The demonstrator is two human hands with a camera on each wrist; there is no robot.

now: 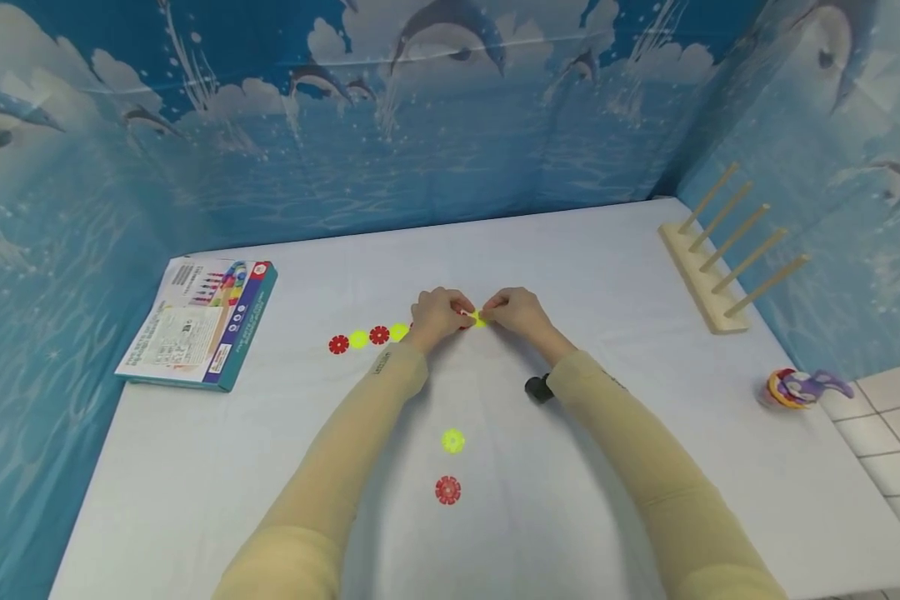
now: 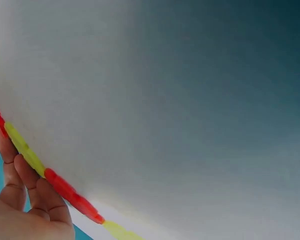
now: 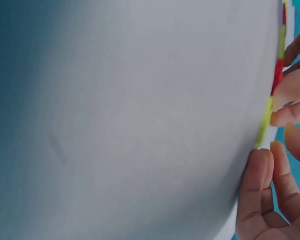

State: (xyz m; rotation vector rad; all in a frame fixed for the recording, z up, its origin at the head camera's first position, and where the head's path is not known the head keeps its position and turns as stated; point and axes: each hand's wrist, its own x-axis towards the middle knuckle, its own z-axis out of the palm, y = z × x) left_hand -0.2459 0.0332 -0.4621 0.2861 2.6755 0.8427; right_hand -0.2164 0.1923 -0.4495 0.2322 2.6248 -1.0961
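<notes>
A row of alternating red and yellow notched plastic discs runs across the table, with a red disc [image 1: 338, 344] at its left end. My left hand [image 1: 438, 315] covers part of the row and pinches a red disc [image 1: 463, 317] near the right end. Close beside it, my right hand [image 1: 517, 310] pinches the edge of the last yellow disc [image 1: 478, 319]. In the right wrist view that yellow disc [image 3: 264, 120] lies between both hands' fingertips and meets the red disc [image 3: 277, 76]. Left fingers lie along a yellow disc [image 2: 24, 148] in the left wrist view.
A loose yellow disc [image 1: 453, 441] and red disc [image 1: 447, 490] lie nearer me. A box [image 1: 195, 325] sits at left. At right stand a wooden peg rack [image 1: 701, 275] and a small purple toy [image 1: 795, 388]. A black wrist device [image 1: 539, 389] is by my right sleeve.
</notes>
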